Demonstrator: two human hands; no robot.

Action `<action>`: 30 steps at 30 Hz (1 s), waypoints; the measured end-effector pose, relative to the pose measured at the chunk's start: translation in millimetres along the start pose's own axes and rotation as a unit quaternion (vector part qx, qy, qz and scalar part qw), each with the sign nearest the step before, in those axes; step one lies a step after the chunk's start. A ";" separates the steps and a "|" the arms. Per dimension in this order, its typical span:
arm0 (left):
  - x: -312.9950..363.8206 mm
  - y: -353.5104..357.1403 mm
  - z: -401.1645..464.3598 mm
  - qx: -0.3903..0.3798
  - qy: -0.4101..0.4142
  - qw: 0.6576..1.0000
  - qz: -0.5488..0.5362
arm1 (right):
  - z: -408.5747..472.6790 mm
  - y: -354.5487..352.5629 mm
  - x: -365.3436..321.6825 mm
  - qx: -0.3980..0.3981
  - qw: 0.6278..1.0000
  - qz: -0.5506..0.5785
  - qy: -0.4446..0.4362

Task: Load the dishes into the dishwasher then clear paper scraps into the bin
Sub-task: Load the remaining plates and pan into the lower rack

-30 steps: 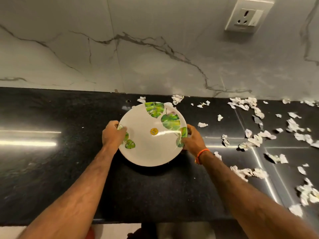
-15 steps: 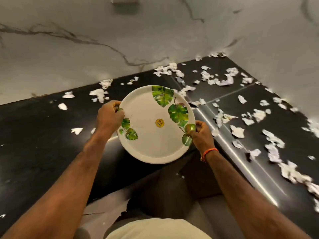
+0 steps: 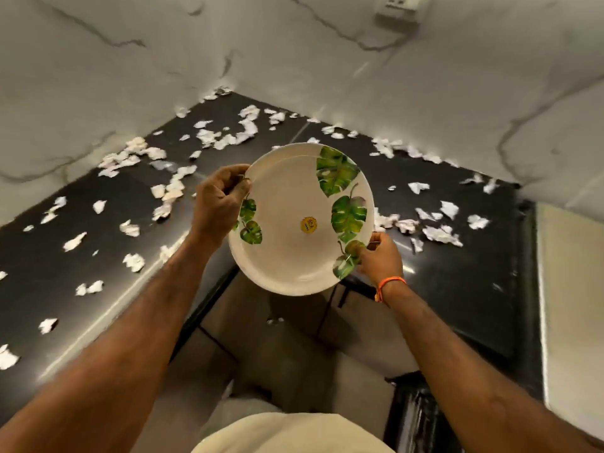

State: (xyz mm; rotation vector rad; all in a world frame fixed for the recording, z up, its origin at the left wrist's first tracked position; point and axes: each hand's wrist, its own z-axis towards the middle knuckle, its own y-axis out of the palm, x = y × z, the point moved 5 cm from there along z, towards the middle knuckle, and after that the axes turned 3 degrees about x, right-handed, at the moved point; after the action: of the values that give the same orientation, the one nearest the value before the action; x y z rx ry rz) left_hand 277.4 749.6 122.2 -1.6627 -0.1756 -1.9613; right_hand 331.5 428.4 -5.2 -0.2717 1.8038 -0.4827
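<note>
A white plate (image 3: 287, 204) with green leaf prints and a small yellow sticker is held in the air in front of me, above the inner corner of the black counter (image 3: 464, 289). My left hand (image 3: 217, 201) grips its left rim, thumb on top. My right hand (image 3: 379, 258), with an orange wrist band, pinches the lower right rim. White paper scraps (image 3: 225, 137) lie scattered over both arms of the counter. No dishwasher or bin is in view.
Marble walls (image 3: 425, 93) rise behind the L-shaped counter, with a socket (image 3: 397, 9) high on the right wall. Cabinet fronts (image 3: 294, 348) and floor show below the plate. A pale surface (image 3: 575, 305) borders the counter on the far right.
The plate has come off the counter and been carried back toward me, both hands still on its rim. My view has swung right and down, showing the counter corner.
</note>
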 end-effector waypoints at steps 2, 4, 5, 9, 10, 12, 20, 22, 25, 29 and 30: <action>19.2 37.1 8.3 -0.045 0.019 0.997 -0.054 | -2.2 -29.5 5.3 0.051 0.999 0.009 -0.006; 37.3 77.5 12.1 -0.123 0.025 0.988 -0.092 | -12.4 -62.9 5.7 0.133 0.990 0.027 -0.023; 45.0 98.9 11.7 -0.176 0.028 0.978 -0.108 | -20.9 -81.3 5.7 0.186 0.981 0.040 -0.039; 73.9 173.3 -1.0 -0.344 0.060 0.926 -0.146 | -53.7 -146.9 22.1 0.338 0.935 0.076 -0.075; 82.9 192.8 -8.9 -0.383 0.075 0.909 -0.148 | -64.2 -164.7 29.4 0.367 0.924 0.081 -0.073; 99.3 225.5 -26.7 -0.444 0.102 0.878 -0.146 | -86.6 -195.7 44.4 0.411 0.906 0.067 -0.070; 154.7 344.3 -154.9 -0.603 0.222 0.764 -0.054 | -195.4 -273.2 119.1 0.532 0.847 -0.001 0.016; 167.4 365.0 -194.7 -0.632 0.265 0.727 -0.042 | -220.6 -281.3 132.5 0.550 0.835 0.006 0.036; 177.3 389.8 -255.2 -0.688 0.298 0.660 -0.047 | -266.5 -298.9 160.8 0.588 0.804 0.018 0.083; 177.4 420.2 -311.7 -0.726 0.312 0.611 -0.042 | -319.0 -321.1 208.4 0.578 0.805 0.087 0.101; 178.3 428.1 -335.4 -0.741 0.326 0.586 -0.034 | -338.9 -327.0 220.0 0.584 0.798 0.102 0.108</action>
State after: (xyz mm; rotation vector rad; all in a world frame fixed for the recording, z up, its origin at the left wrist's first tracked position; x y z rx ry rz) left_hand 181.0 185.6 108.4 -1.2937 2.2515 -2.7043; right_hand -75.8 107.5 31.4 0.8594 1.3986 -1.3945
